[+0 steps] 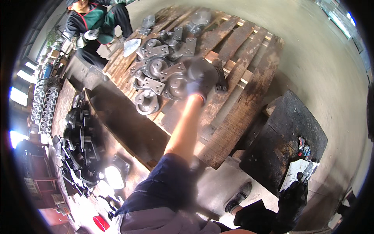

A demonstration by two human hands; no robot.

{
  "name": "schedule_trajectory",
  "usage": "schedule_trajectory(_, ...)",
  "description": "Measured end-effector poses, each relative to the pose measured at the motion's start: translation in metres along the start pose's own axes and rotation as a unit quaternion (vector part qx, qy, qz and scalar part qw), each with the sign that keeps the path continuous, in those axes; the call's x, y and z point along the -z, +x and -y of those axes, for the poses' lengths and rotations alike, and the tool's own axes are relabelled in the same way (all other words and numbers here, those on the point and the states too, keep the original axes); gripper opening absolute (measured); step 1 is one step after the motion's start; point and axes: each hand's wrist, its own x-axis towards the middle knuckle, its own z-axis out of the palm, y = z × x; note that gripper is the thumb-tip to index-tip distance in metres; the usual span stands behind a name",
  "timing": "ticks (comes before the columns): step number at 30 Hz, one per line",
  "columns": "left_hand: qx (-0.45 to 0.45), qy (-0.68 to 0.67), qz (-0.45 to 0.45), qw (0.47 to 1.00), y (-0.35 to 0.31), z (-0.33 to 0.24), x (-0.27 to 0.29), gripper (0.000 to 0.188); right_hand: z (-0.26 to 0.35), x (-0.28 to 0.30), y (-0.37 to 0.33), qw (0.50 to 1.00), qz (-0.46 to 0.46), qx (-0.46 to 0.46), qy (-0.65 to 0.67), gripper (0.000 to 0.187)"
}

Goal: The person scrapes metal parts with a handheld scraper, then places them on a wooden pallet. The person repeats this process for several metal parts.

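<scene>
My left arm reaches forward over the wooden pallet (249, 50). At its end my left hand (194, 85), in a dark glove with an orange cuff, is closed on a dark metal casting (210, 76). Motion blurs the hand and part of the casting. Just left of it, similar grey castings (156, 67) with round hubs and drilled flanges lie crowded together. At the lower right my right hand (293, 201), in a black glove, has its fingers bent beside a white sheet (295, 171). A grey strip (310, 170) shows at its fingertips; what the hand grips is unclear.
A black board (282, 136) at the right bears the sheet and small coloured pieces (304, 148). Left stands a worktable (113, 136) with dark metal plates (80, 152) in rows and a red container (101, 223). Another person (93, 27) sits beyond the pallet's far left corner.
</scene>
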Motion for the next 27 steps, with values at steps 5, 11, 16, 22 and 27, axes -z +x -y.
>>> schedule_trajectory(5,-0.230,0.505,-0.075,0.829,-0.068,-0.043,0.009,0.035,-0.016,0.007,-0.014,0.994,-0.017,0.105,-0.041,0.020)
schedule_trajectory(11,-0.207,0.500,0.024,0.840,-0.168,-0.088,0.048,0.039,-0.004,0.019,-0.036,0.990,-0.049,0.127,-0.020,0.017)
schedule_trajectory(16,-0.304,0.655,0.122,0.680,-0.246,-0.135,0.063,0.038,-0.043,0.018,-0.026,0.982,-0.108,0.142,0.067,0.017)
schedule_trajectory(22,-0.270,0.529,0.221,0.774,-0.320,-0.184,0.039,0.031,-0.018,0.047,-0.037,0.864,-0.150,-0.042,0.479,0.020)
schedule_trajectory(27,-0.176,0.246,0.329,0.895,-0.361,-0.184,-0.018,0.014,-0.006,0.050,-0.039,0.821,-0.226,-0.046,0.522,0.025)
